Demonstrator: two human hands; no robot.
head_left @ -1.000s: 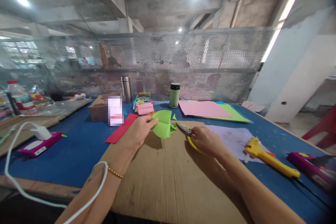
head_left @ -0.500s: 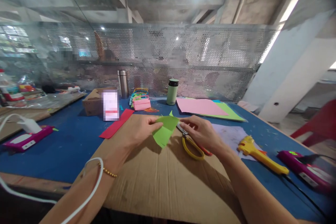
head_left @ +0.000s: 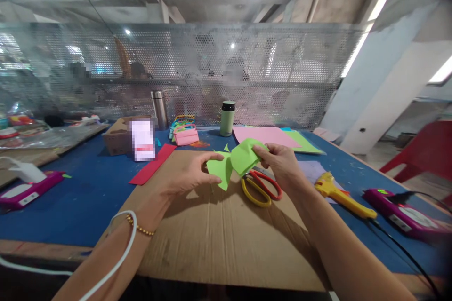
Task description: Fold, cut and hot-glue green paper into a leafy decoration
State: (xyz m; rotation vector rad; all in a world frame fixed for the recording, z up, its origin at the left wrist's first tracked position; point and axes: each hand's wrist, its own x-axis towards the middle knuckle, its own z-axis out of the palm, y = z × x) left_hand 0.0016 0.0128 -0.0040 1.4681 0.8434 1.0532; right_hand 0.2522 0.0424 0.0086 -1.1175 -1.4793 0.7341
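Head view: both hands are staying above a cardboard sheet (head_left: pixel 212 244), which is lying on a blue table (head_left: pixel 84 207).
Right hand (head_left: pixel 282 162): the thumb and fingers are pressing together, and they are pinching a creased green piece (head_left: pixel 247 155) by its right edge.
Creased piece: it is standing between the hands; its long axis is running slantwise, and its free end is pointing down toward the left hand's side.
Left hand (head_left: pixel 197 169): the thumb and fingers are standing well apart, curving around the left edge of a second green piece (head_left: pixel 219 168); whether they are touching it, I cannot tell.
Second piece: its narrow corner is pointing toward the person's body.
Scissors (head_left: pixel 259 190): they are lying on the nearer side of the right hand; the yellow and red handles are pointing toward the body, slightly rightward, while the blades are mostly hiding behind the creased piece.
Glue gun (head_left: pixel 342 197): it is lying to the right of the right hand, its handle pointing away from this hand.
Writing: beyond the left hand, a white panel (head_left: pixel 143 138) is showing a red band, but its print is blurring into blocks.
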